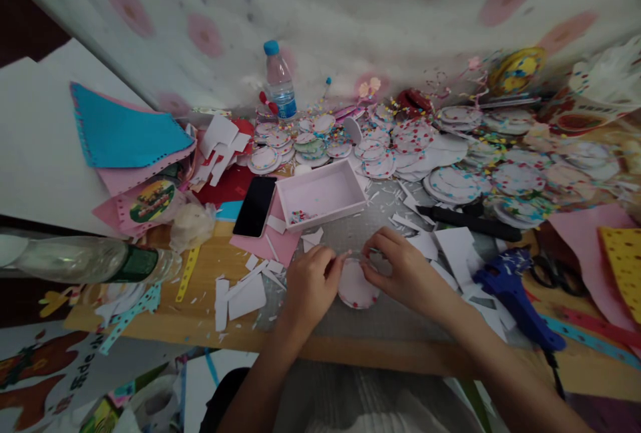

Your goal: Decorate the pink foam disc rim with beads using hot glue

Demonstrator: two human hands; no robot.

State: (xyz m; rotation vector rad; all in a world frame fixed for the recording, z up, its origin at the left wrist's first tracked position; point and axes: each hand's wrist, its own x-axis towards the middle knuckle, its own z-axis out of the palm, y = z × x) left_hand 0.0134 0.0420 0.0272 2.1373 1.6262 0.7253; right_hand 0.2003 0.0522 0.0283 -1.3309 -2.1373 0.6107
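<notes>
A small round white paper disc (357, 288) with red dots near its rim lies on the grey mat close to the table's front edge. My left hand (313, 286) is at the disc's upper left, with thumb and fingers pinched at its edge. From the right, my right hand (400, 272) reaches over the upper rim, fingertips drawn together; whatever they hold is too small to make out. Beyond both hands stands a shallow pale pink box (325, 196) with a few small coloured beads in its near left corner.
Decorated paper discs (380, 146) are piled along the back. On the left are a black phone (255, 206), paper scraps (248, 296) and a lying bottle (100, 259). A blue glue gun (521, 296), scissors (555, 274) and a black stick-like tool (471, 222) lie right. An upright water bottle (280, 85) stands behind.
</notes>
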